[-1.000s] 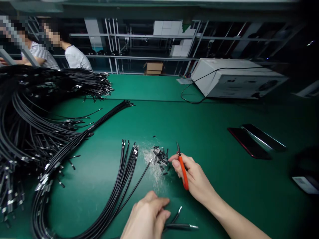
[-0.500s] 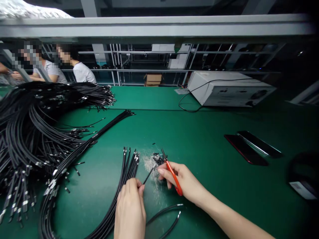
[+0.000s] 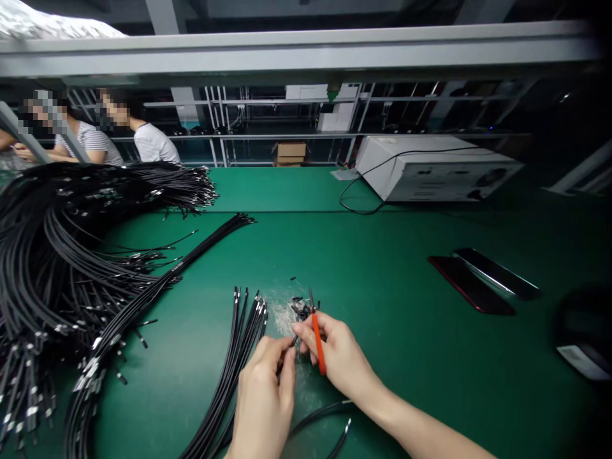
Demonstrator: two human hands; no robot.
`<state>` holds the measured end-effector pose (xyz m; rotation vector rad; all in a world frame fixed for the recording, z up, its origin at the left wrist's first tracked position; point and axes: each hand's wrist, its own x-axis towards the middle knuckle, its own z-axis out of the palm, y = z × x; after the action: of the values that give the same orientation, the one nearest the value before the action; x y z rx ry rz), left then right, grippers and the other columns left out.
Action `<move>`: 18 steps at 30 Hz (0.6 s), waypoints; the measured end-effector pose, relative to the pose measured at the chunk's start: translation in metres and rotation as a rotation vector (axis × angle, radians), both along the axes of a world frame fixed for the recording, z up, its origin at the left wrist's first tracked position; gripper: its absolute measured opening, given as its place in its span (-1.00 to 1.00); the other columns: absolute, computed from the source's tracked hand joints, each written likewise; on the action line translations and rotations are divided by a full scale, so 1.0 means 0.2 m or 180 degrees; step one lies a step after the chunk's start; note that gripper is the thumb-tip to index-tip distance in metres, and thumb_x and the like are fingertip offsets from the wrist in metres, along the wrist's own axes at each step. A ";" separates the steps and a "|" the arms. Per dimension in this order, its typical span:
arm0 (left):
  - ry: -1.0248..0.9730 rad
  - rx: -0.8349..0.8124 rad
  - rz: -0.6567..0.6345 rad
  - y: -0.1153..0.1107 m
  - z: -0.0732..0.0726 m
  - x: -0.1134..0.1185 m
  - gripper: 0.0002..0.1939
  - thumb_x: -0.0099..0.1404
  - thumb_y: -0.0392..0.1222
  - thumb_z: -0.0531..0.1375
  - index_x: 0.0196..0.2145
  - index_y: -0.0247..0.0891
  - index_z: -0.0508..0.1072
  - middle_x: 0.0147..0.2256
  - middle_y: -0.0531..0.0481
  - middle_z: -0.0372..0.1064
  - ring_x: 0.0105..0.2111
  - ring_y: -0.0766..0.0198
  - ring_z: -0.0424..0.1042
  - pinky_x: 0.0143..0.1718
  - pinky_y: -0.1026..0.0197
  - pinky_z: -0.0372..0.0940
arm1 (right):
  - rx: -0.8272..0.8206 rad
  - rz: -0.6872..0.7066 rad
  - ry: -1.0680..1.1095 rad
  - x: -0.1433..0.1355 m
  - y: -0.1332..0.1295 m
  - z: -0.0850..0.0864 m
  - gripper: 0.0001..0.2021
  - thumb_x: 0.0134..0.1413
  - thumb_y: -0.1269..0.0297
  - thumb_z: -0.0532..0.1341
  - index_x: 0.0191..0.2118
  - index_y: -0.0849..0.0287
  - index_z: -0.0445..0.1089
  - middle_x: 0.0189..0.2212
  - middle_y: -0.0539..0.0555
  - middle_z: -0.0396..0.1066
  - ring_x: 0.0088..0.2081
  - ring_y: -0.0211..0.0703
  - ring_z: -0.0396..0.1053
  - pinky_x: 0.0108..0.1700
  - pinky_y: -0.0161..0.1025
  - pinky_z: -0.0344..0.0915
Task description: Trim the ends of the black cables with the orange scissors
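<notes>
My left hand [image 3: 265,389] is closed on a black cable [image 3: 294,342], pinching it near its end between thumb and fingers. Facing it, my right hand [image 3: 344,357] has its thumb and fingertips at that same cable end. Orange-handled scissors [image 3: 318,349] also rest in my right hand, dark blades pointing away from me. Just beyond the fingertips lie short black cut pieces [image 3: 302,311] and a scatter of fine whitish strands [image 3: 283,317]. Left of my left hand runs a bundle of black cables [image 3: 239,360] with silvery marks near the ends. Two more cable ends [image 3: 345,433] lie below my right hand.
A large heap of black cables [image 3: 29,268] covers the left of the green table [image 3: 382,268]. Farther back stands a white metal box [image 3: 430,172] with a cord. Two phones [image 3: 478,284] lie at right. Two people [image 3: 155,143] sit beyond the table.
My left hand has moved up and right, bringing the cable end to my right fingertips. My right hand has shifted slightly left, and the scissors stand more upright.
</notes>
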<state>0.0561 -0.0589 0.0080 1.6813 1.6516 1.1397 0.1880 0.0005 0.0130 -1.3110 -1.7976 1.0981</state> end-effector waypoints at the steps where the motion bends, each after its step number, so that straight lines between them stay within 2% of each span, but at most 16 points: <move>1: -0.0016 0.0004 -0.0027 0.00 -0.01 0.00 -0.76 0.31 -0.20 -0.03 -0.22 -0.23 0.42 -0.37 -0.08 0.35 -0.41 0.22 0.39 -0.39 0.25 0.27 | 0.0430 -0.0081 -0.0319 0.01 0.00 -0.01 -0.75 0.10 0.10 0.09 -0.47 0.15 0.24 -0.59 0.02 0.33 -0.49 -0.17 0.27 -0.45 -0.27 0.21; 3: -0.0045 0.0002 -0.0017 0.01 -0.01 0.00 -0.76 0.31 -0.19 -0.02 -0.22 -0.23 0.43 -0.38 -0.07 0.34 -0.42 0.24 0.39 -0.39 0.25 0.26 | 0.1133 -0.0238 -0.0776 0.01 -0.02 -0.02 -0.80 0.10 0.19 0.10 -0.48 0.13 0.24 -0.55 0.07 0.34 -0.35 -0.07 0.26 -0.35 -0.21 0.22; 4: -0.0070 0.0005 0.0016 0.01 -0.02 0.00 -0.76 0.31 -0.18 -0.02 -0.24 -0.23 0.43 -0.38 -0.07 0.33 -0.43 0.25 0.38 -0.39 0.25 0.25 | 0.1289 -0.0294 -0.0855 0.01 -0.02 -0.02 -0.80 0.11 0.21 0.10 -0.49 0.13 0.22 -0.53 0.08 0.34 -0.33 -0.05 0.25 -0.33 -0.20 0.22; 6: -0.0156 0.0003 0.0073 0.00 -0.02 0.01 -0.76 0.32 -0.17 -0.02 -0.26 -0.24 0.42 -0.38 -0.07 0.32 -0.44 0.26 0.38 -0.40 0.26 0.25 | 0.1201 -0.0310 -0.0764 0.01 -0.03 -0.01 -0.78 0.14 0.24 0.07 -0.51 0.12 0.20 -0.54 0.08 0.34 -0.35 -0.07 0.26 -0.35 -0.21 0.22; 9: -0.0303 -0.0020 0.0102 0.00 -0.03 0.02 -0.75 0.32 -0.14 -0.03 -0.26 -0.24 0.42 -0.40 -0.06 0.31 -0.48 0.28 0.36 -0.44 0.27 0.25 | 0.0731 -0.0099 -0.0475 0.00 -0.03 0.00 -0.78 0.17 0.25 0.03 -0.48 0.12 0.21 -0.58 0.03 0.33 -0.39 -0.13 0.29 -0.37 -0.26 0.24; 11: -0.0340 -0.0031 0.0085 0.00 -0.03 0.02 -0.74 0.32 -0.14 -0.03 -0.26 -0.24 0.42 -0.41 -0.05 0.31 -0.50 0.29 0.35 -0.46 0.28 0.24 | 0.0701 0.0028 -0.0462 0.00 -0.02 0.00 -0.80 0.17 0.27 0.03 -0.47 0.12 0.21 -0.56 0.02 0.34 -0.38 -0.15 0.30 -0.37 -0.28 0.24; 13: -0.0330 -0.0032 0.0086 0.00 -0.05 0.02 -0.74 0.32 -0.14 -0.03 -0.28 -0.25 0.43 -0.42 -0.05 0.31 -0.51 0.29 0.34 -0.47 0.28 0.24 | 0.1092 0.0037 -0.0661 0.01 -0.01 0.00 -0.81 0.14 0.32 0.04 -0.50 0.12 0.19 -0.55 0.03 0.34 -0.37 -0.15 0.30 -0.34 -0.27 0.24; 15: -0.0278 -0.0044 0.0085 0.00 -0.06 0.02 -0.74 0.31 -0.15 -0.02 -0.29 -0.27 0.43 -0.43 -0.05 0.31 -0.53 0.30 0.33 -0.49 0.28 0.23 | 0.1741 0.0099 -0.0995 0.02 0.00 0.00 -0.82 0.09 0.41 0.03 -0.52 0.13 0.16 -0.59 0.00 0.30 -0.45 -0.19 0.26 -0.24 -0.21 0.21; 18: -0.0184 -0.0021 0.0070 0.01 -0.06 0.01 -0.77 0.27 -0.22 0.01 -0.38 -0.29 0.45 -0.45 -0.05 0.31 -0.50 0.28 0.33 -0.44 0.26 0.23 | 0.2661 0.0453 -0.1513 0.03 0.00 0.01 -0.82 0.03 0.51 -0.01 -0.51 0.15 0.18 -0.64 -0.07 0.22 -0.56 -0.27 0.17 -0.12 -0.13 0.12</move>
<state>0.0590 -0.0568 -0.0042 1.6149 1.6402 1.1809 0.1947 0.0010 0.0143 -0.9558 -2.3395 0.0075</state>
